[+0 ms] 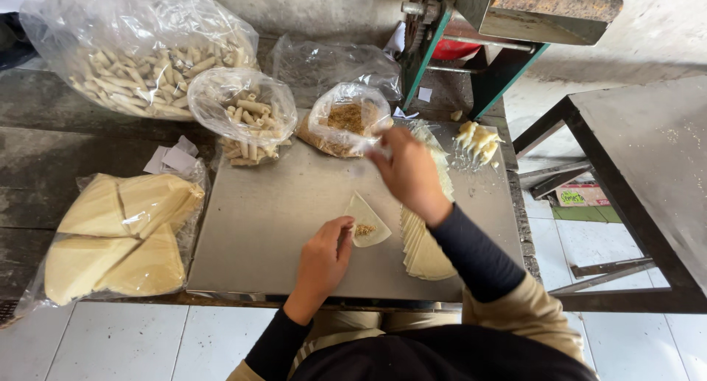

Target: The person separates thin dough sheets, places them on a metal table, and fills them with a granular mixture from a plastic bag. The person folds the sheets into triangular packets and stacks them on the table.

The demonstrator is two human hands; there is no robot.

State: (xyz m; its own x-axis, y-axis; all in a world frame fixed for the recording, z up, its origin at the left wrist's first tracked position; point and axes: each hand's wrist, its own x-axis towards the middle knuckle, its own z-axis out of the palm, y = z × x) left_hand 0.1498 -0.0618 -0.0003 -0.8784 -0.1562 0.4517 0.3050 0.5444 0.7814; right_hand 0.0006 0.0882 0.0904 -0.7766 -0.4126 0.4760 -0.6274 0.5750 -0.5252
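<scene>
Near the centre of the frame, the left hand (324, 259) rests on the steel table (258, 226), its fingers loosely curled and their tips pressing the lower edge of a triangular dough wrapper (368, 217) that lies flat on the table; its grip closes on nothing. A small heap of brown filling (364, 230) sits on the wrapper, just beside those fingertips. The right hand (409, 171) reaches up past the wrapper to an open plastic bag of brown filling (346, 119) in the upper middle, fingertips pinched together at the bag's rim; whether they hold any filling cannot be told. Under the right forearm lies a fanned stack of wrappers (423, 252). Upper left, a small bag of rolled pieces (243, 108) stands before a large bag of rolls (140, 57). At lower left lies a bag of folded wrapper sheets (121, 237).
</scene>
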